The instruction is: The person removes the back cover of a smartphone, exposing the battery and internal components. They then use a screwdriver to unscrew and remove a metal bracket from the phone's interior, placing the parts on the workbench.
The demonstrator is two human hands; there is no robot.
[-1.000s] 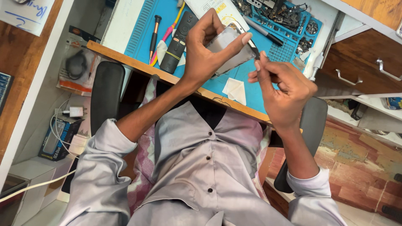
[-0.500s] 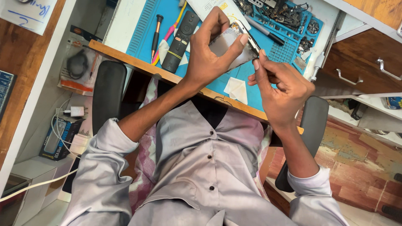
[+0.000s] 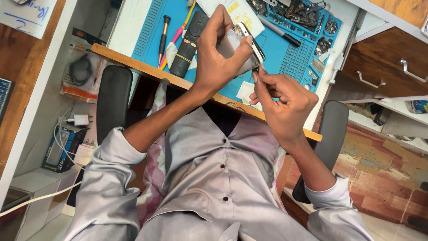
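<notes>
We see a blue work mat (image 3: 276, 58) on the desk, a black remote (image 3: 188, 43) lying on it beside a screwdriver (image 3: 163, 36). Above it, our left hand (image 3: 218, 58) grips a phone (image 3: 243, 48), fingers wrapped around its edges. Just below the phone's lower corner, our right hand (image 3: 281, 100) pinches a small dark tool (image 3: 257, 70) whose tip touches the phone.

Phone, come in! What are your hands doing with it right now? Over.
Left hand grips the phone above the blue mat. Right hand pinches a small tool at its lower edge. Nothing blocks them.
</notes>
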